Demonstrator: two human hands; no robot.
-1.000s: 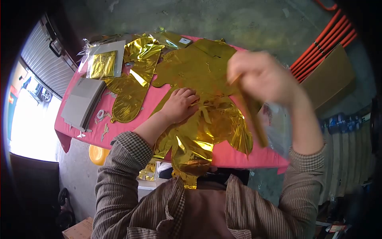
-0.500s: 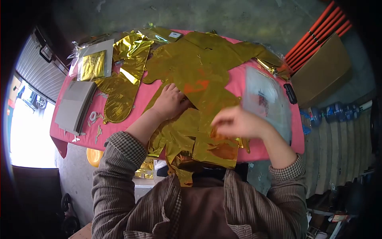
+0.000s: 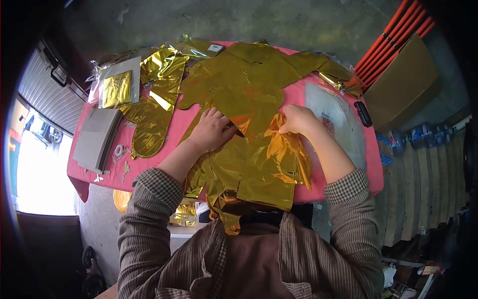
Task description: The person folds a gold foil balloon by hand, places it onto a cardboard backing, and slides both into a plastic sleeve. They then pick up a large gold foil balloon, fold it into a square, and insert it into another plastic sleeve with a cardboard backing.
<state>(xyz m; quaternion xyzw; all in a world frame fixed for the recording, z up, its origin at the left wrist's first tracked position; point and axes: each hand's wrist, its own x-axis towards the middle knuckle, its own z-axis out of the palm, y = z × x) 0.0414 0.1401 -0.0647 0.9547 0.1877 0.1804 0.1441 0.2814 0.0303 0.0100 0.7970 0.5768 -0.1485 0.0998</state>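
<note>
Gold foil (image 3: 282, 141) now bunched up at right hand's fingers (image 3: 290, 112).

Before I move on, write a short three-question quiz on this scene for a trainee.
1. What does the right hand hold?
2. Which part of the pink tablecloth bears the stack of grey boards, as the wearer sees it: A) left, B) middle, C) right?
3. True or false: the left hand rests on the stack of grey boards.

Key: 1. Crumpled gold foil. 2. A. 3. False; it rests on gold foil.
</note>
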